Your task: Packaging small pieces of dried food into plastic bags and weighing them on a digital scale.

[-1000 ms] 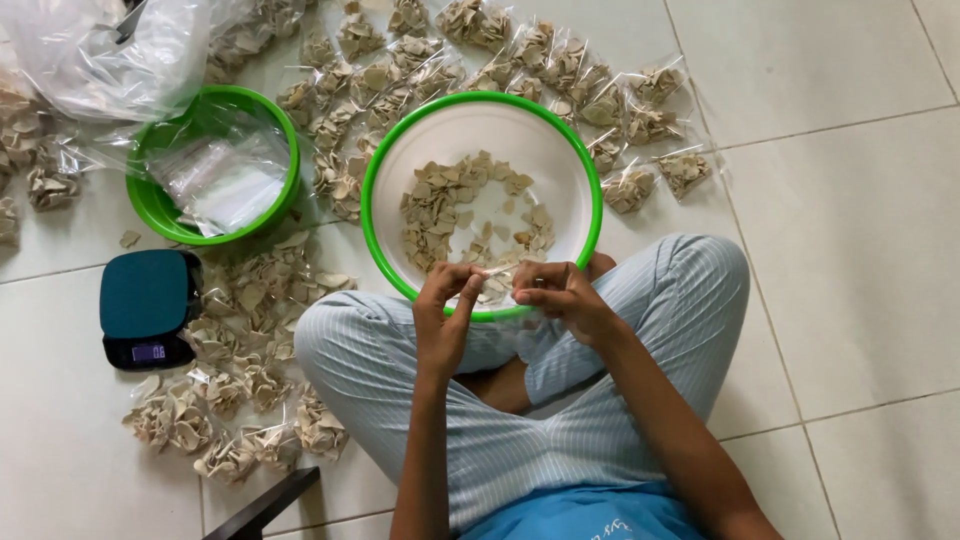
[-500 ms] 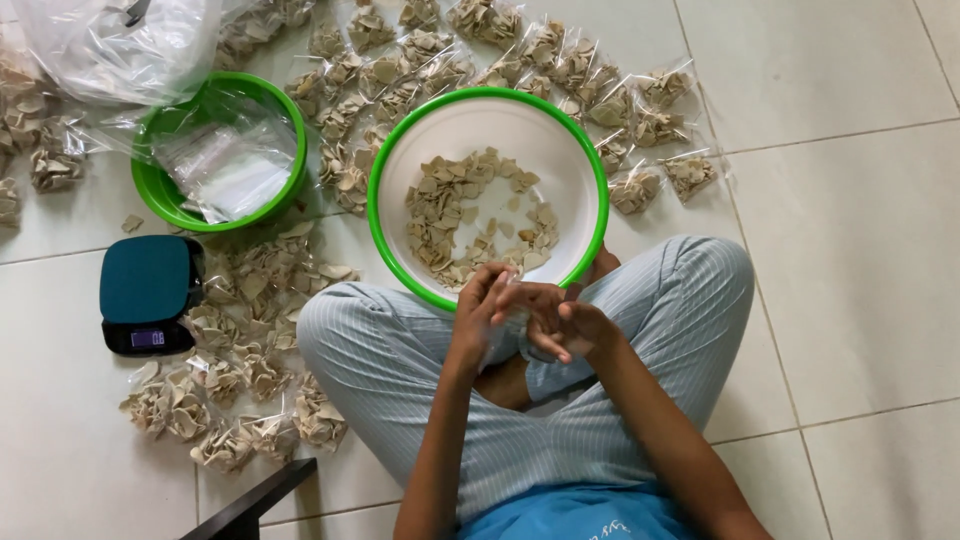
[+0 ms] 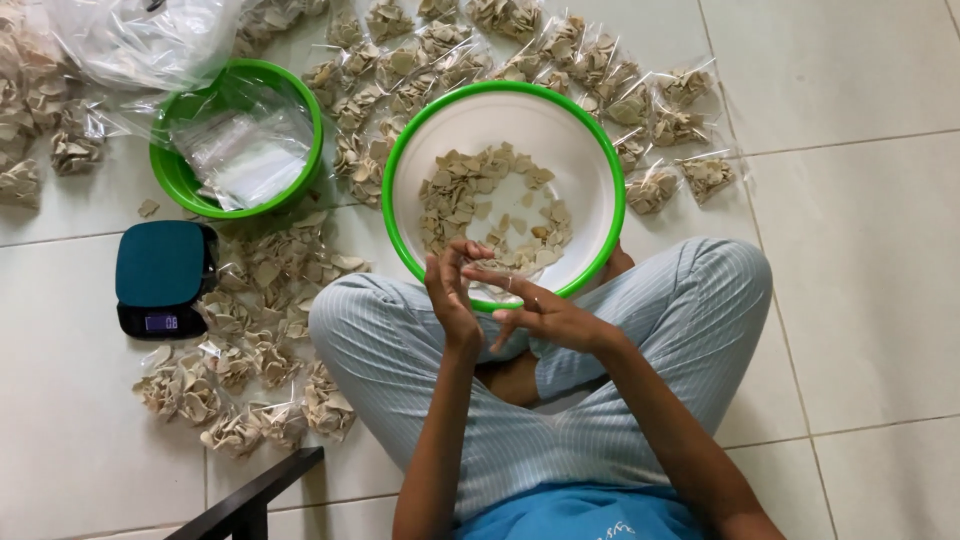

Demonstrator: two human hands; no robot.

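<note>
Over the near rim of the green-rimmed white basin (image 3: 418, 130) of thin, light, brittle beige chips (image 3: 455, 195), my left hand (image 3: 450, 290) and right hand (image 3: 545, 315) meet half-open; I cannot tell whether they pinch anything; I judge chips need gentle edge grips.

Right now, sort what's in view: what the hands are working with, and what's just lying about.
In hand:
left hand and right hand, meeting over the white bowl's green rim
beige chips in that bowl

Lying about:
filled clear packets on the floor
small scale
green tub of empty bags
</note>
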